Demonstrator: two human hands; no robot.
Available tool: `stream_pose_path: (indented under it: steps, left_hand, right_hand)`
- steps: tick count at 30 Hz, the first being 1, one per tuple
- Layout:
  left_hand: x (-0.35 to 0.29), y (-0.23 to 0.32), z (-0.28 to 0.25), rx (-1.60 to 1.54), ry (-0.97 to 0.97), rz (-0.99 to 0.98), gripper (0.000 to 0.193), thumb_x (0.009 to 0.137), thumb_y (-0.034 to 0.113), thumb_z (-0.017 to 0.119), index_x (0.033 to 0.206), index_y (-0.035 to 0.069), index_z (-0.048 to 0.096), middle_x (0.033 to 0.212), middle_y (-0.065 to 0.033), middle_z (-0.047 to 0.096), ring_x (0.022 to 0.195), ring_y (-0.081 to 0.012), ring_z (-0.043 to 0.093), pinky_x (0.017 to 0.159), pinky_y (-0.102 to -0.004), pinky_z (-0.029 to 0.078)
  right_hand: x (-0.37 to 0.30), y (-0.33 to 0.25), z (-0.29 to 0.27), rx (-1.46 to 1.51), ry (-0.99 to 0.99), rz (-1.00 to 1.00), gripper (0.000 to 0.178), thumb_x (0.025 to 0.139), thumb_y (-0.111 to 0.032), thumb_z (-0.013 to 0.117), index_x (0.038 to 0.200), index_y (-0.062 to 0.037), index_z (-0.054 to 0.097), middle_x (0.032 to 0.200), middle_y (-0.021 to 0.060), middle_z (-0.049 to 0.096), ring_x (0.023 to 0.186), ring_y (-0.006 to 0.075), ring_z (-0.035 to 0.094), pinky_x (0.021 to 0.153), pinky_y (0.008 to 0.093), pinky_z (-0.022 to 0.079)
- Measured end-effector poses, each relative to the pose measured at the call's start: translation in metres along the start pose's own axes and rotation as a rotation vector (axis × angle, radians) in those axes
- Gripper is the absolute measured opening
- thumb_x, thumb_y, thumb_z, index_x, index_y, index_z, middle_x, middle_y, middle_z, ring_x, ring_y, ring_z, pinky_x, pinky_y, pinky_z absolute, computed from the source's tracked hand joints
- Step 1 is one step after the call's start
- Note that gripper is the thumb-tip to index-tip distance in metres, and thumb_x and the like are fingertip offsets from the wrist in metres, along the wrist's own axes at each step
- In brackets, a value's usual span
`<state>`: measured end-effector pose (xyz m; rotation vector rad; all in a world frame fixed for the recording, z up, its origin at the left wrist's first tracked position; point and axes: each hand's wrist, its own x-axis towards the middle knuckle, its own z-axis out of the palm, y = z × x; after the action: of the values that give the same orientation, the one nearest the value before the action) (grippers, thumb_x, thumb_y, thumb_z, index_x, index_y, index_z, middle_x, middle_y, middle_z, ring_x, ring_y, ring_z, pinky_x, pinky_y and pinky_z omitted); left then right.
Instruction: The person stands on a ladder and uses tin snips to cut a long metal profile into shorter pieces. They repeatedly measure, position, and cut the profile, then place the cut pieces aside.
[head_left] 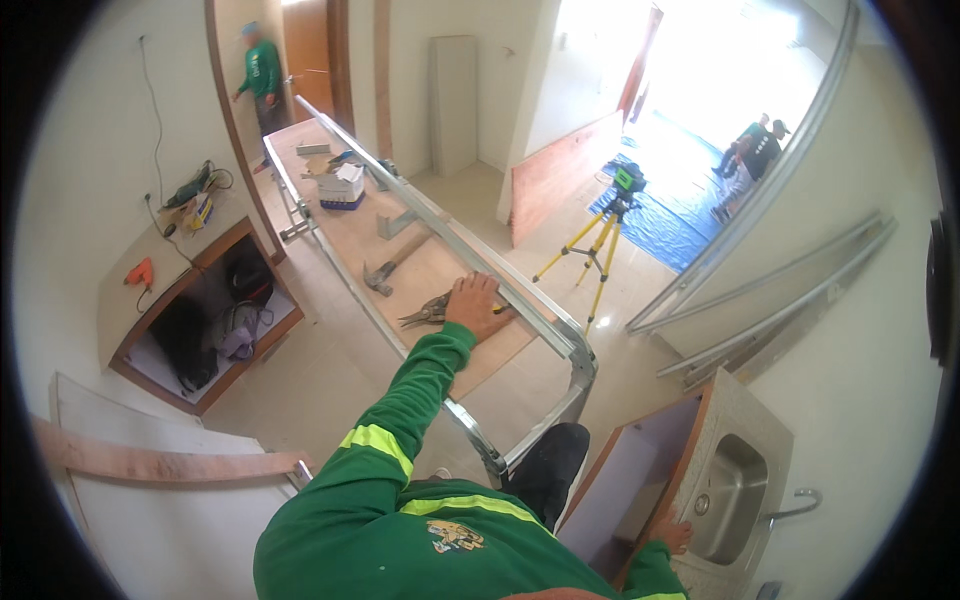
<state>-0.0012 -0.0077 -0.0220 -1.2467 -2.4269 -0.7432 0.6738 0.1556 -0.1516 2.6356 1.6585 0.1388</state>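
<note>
The person wears a green long-sleeved top [345, 530] with a fluorescent yellow band [480, 506] across the front, another around the left sleeve [410, 390], and a small multicoloured emblem [455, 536]. Black trousers [556, 462] show; the left hand [477, 306] and right hand [672, 533] are bare

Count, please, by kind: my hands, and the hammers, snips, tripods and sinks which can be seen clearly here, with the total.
Hands (left hand, right hand): 2
Hammer: 1
Snips: 1
Tripod: 1
Sink: 1
Total: 6
</note>
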Motion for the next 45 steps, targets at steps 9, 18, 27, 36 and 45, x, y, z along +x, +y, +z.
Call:
stream_pose_path:
  steps: [9,18,27,36,45]
  left_hand:
    - [-0.007,-0.007,-0.003,0.0,-0.017,-0.023,0.07,0.087,0.056,0.079,0.131,0.005,0.063,0.138,-0.016,0.062,0.136,-0.037,0.054,0.115,-0.0534,0.04]
    - [-0.003,0.002,0.0,0.044,-0.092,-0.029,0.072,0.09,0.061,0.075,0.133,0.004,0.063,0.149,-0.0196,0.062,0.142,-0.0369,0.052,0.121,-0.052,0.038]
    - [-0.003,0.004,-0.001,0.044,-0.014,-0.014,0.067,0.085,0.054,0.081,0.127,0.006,0.063,0.138,-0.0161,0.064,0.133,-0.0375,0.056,0.115,-0.0518,0.042]
    - [-0.004,0.006,-0.003,0.015,0.004,0.002,0.064,0.084,0.052,0.083,0.125,0.006,0.064,0.136,-0.015,0.065,0.13,-0.0377,0.057,0.112,-0.0529,0.042]
    - [-0.016,-0.019,0.036,0.3,-0.004,-0.025,0.079,0.095,0.059,0.07,0.148,0.002,0.058,0.157,-0.0211,0.056,0.147,-0.0429,0.049,0.124,-0.0593,0.032]
  right_hand:
    - [0.002,-0.005,0.003,-0.051,0.004,0.009,0.088,0.106,-0.078,0.039,0.154,-0.0052,0.052,0.156,0.0189,0.054,0.146,0.0358,0.05,0.118,0.0613,0.036]
    - [0.003,0.009,0.008,0.01,0.008,-0.022,0.088,0.106,-0.077,0.043,0.153,-0.0027,0.051,0.16,0.0225,0.05,0.149,0.04,0.047,0.123,0.0643,0.031]
    - [-0.003,0.001,-0.004,0.108,0.003,-0.062,0.082,0.105,-0.071,0.05,0.146,-0.0005,0.053,0.145,0.0234,0.055,0.144,0.0413,0.048,0.124,0.0669,0.029]
    - [-0.002,0.0,-0.006,0.134,-0.003,-0.051,0.084,0.104,-0.069,0.053,0.151,0.0006,0.051,0.154,0.0253,0.052,0.149,0.0414,0.046,0.126,0.0683,0.026]
    - [0.028,-0.022,-0.04,0.107,-0.358,0.012,0.112,0.098,-0.081,0.052,0.16,0.0119,0.044,0.167,0.0321,0.043,0.158,0.0433,0.04,0.131,0.0608,0.025]
